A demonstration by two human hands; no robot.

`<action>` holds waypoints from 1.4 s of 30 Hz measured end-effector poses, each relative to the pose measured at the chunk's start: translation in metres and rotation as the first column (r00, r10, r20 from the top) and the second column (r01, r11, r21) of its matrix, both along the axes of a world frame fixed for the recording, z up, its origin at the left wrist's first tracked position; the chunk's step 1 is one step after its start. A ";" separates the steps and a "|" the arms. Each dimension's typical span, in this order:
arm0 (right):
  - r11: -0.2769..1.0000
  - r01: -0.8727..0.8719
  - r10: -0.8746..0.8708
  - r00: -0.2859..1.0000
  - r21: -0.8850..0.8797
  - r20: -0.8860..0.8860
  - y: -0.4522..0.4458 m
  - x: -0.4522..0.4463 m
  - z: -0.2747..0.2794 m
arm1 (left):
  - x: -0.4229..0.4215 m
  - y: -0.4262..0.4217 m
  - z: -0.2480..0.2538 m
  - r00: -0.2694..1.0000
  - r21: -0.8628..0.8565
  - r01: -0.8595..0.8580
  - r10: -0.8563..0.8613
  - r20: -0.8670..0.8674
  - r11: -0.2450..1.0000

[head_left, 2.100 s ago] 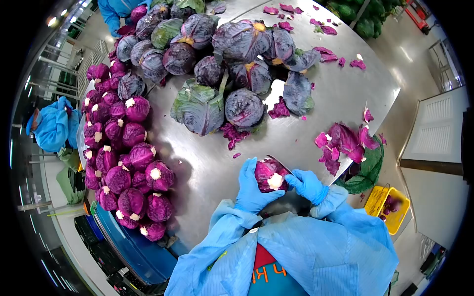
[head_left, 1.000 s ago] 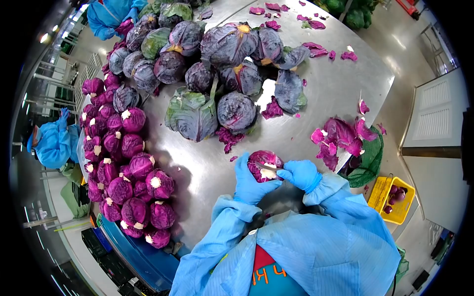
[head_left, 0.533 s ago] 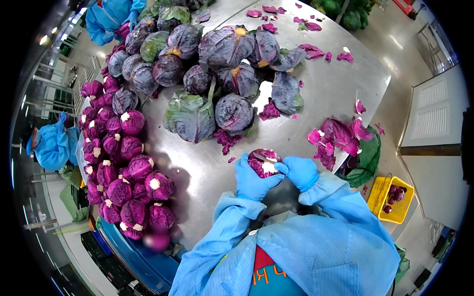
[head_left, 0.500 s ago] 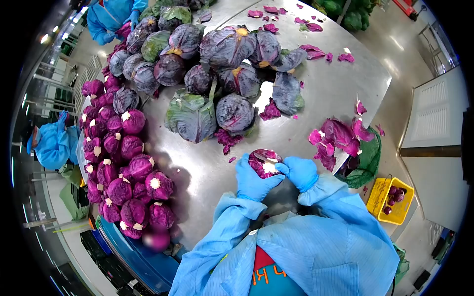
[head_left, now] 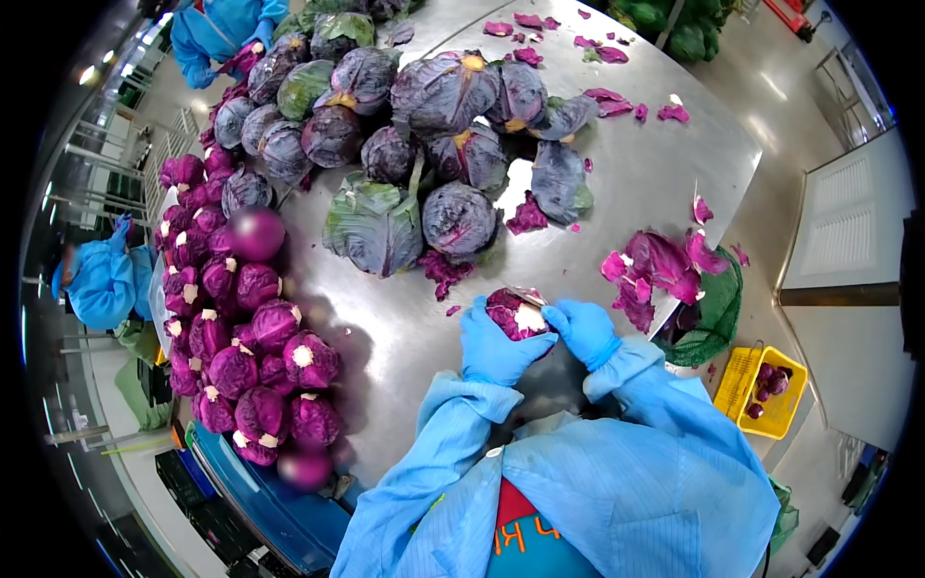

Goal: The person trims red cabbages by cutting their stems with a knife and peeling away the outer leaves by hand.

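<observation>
A red cabbage [head_left: 505, 310] with a pale cut stem rests in my left hand [head_left: 493, 349], its fingers wrapped round the side and underneath. Close against its right side, my right hand [head_left: 586, 333] is closed on what looks like a small knife [head_left: 528, 294]; only a thin greyish blade shows over the top, and the handle is hidden. Trimmed purple cabbages [head_left: 275, 325] with white stem ends are piled to the left. Beyond my hands lie untrimmed, dark-leaved cabbages [head_left: 459, 220]. Loose purple leaves [head_left: 660, 265] lie at the table's right edge.
The steel table [head_left: 665, 164] carries leaf scraps. A green net bag [head_left: 718, 313] hangs at its right edge, above a yellow basket [head_left: 795, 403] holding purple pieces. Blue bins [head_left: 279, 511] stand lower left. One person [head_left: 212, 40] works at upper left, another [head_left: 101, 281] farther left.
The cabbage has turned slightly in my left hand, showing more of its white stem. My right hand has shifted slightly right. At upper left, the other person's hand has moved with a purple leaf.
</observation>
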State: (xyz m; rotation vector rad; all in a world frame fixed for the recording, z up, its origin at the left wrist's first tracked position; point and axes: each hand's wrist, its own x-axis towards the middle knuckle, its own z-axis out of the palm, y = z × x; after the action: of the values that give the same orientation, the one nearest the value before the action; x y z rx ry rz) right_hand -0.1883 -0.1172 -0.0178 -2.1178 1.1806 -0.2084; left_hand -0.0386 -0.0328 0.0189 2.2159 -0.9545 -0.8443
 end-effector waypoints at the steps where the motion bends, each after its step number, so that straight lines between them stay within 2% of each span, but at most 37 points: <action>1: 0.998 0.012 -0.012 1.000 0.062 0.009 0.001 -0.002 0.007 | 0.000 0.000 -0.001 1.000 0.001 -0.003 0.003 -0.011 1.000; 3: 0.966 0.101 -0.098 0.995 0.240 -0.021 -0.001 0.000 0.035 | -0.004 0.002 -0.002 0.999 0.008 -0.018 0.018 0.027 1.000; 6: 0.992 0.033 -0.068 0.955 0.122 0.289 -0.011 0.006 0.033 | -0.011 0.001 0.002 0.995 0.062 -0.012 0.005 0.098 0.998; 7: 0.996 -0.083 0.073 0.962 0.027 0.262 -0.019 0.007 0.035 | -0.012 0.000 0.006 0.995 0.081 -0.009 0.001 0.101 0.997; 10: 0.950 -0.284 0.293 0.955 0.126 -0.053 -0.038 0.016 0.059 | -0.018 -0.002 0.011 0.994 0.118 -0.017 0.004 0.113 0.993; 13: 0.932 -0.274 0.296 0.953 0.239 -0.063 -0.049 0.022 0.063 | -0.018 -0.003 0.014 0.995 0.119 -0.002 -0.010 0.101 0.993; 17: 0.980 -0.196 0.196 0.980 0.018 0.022 -0.033 0.022 0.037 | -0.008 0.010 0.001 0.996 -0.019 0.053 -0.051 0.070 0.998; 20: 1.000 -0.009 0.008 0.999 0.023 0.035 -0.017 0.023 0.034 | 0.002 0.027 -0.018 0.997 -0.147 0.076 -0.075 0.016 0.986; 21: 0.998 0.053 -0.053 0.999 0.022 0.009 -0.027 0.019 0.035 | 0.004 0.036 -0.017 0.983 -0.238 -0.004 -0.040 -0.178 0.971; 22: 0.994 0.110 -0.110 0.994 -0.017 -0.011 -0.039 0.002 -0.005 | 0.010 0.048 -0.027 0.937 -0.335 0.005 -0.122 -0.328 0.942; 23: 0.970 0.218 -0.220 0.975 0.103 0.005 -0.047 -0.015 -0.026 | 0.015 0.065 -0.046 0.939 -0.435 0.050 -0.190 -0.285 0.899; 24: 0.956 0.291 -0.283 0.950 0.045 -0.130 -0.054 -0.031 -0.029 | 0.018 0.078 -0.059 0.940 -0.523 0.086 -0.243 -0.240 0.848; 25: 0.942 0.333 -0.335 0.927 -0.044 -0.169 -0.066 -0.058 -0.051 | 0.009 0.077 -0.030 0.867 -0.490 -0.079 -0.183 -0.463 0.868; 26: 0.917 0.399 -0.399 0.912 -0.022 -0.092 -0.067 -0.080 -0.036 | 0.011 0.083 -0.034 0.864 -0.493 -0.098 -0.172 -0.473 0.864; 27: 0.936 0.329 -0.347 0.922 -0.123 -0.173 -0.073 -0.097 -0.025 | 0.015 0.090 -0.041 0.862 -0.500 -0.112 -0.166 -0.479 0.859; 28: 0.914 0.209 -0.260 0.960 -0.348 -0.107 -0.073 -0.115 -0.028 | 0.019 0.091 -0.045 0.859 -0.514 -0.119 -0.172 -0.482 0.849; 30: 0.864 0.298 -0.305 0.951 -0.406 0.048 -0.066 -0.107 0.006 | 0.021 0.086 -0.043 0.833 -0.489 -0.149 -0.157 -0.530 0.860; 32: 0.919 0.321 -0.330 0.944 -0.230 -0.002 -0.051 -0.082 0.021 | 0.026 0.082 -0.045 0.814 -0.491 -0.123 -0.195 -0.547 0.862; 33: 0.961 0.264 -0.249 0.955 -0.082 0.159 -0.043 -0.071 0.005 | 0.027 0.079 -0.042 0.804 -0.495 -0.097 -0.226 -0.550 0.863; 34: 0.962 0.168 -0.207 0.963 0.217 0.174 -0.030 -0.043 0.039 | 0.027 0.074 -0.031 0.760 -0.442 -0.085 -0.228 -0.608 0.893; 35: 0.885 0.100 -0.199 0.964 0.455 0.175 -0.020 -0.026 0.031 | 0.026 0.067 -0.014 0.716 -0.386 -0.069 -0.224 -0.662 0.920; 36: 0.820 0.020 -0.172 0.962 0.572 0.213 -0.012 -0.009 0.029 | 0.028 0.072 -0.021 0.777 -0.420 -0.013 -0.256 -0.575 0.907; 37: 0.781 -0.055 -0.074 0.981 0.622 0.180 -0.008 0.007 0.045 | 0.029 0.075 -0.026 0.830 -0.447 0.043 -0.281 -0.481 0.893; 38: 0.765 -0.111 -0.044 0.974 0.635 0.223 0.000 0.015 0.038 | 0.030 0.077 -0.030 0.858 -0.429 0.086 -0.286 -0.426 0.899; 40: 0.608 -0.130 -0.210 0.925 0.784 0.316 0.005 0.016 0.019 | 0.014 0.068 -0.030 0.856 -0.277 -0.159 -0.008 -0.518 0.948; 41: 0.577 -0.141 -0.212 0.925 0.804 0.315 0.004 0.013 0.012 | 0.006 0.063 -0.027 0.905 -0.301 -0.185 0.043 -0.423 0.936; 42: 0.549 -0.145 -0.219 0.926 0.823 0.309 0.001 0.010 0.010 | 0.004 0.063 -0.030 0.910 -0.306 -0.189 0.049 -0.412 0.933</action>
State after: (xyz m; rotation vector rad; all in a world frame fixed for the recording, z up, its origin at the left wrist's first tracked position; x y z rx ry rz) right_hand -0.1786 -0.1160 -0.0080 -1.1095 0.8244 -0.0374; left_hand -0.0346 0.0297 -0.0114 1.6993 -0.6934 -0.9456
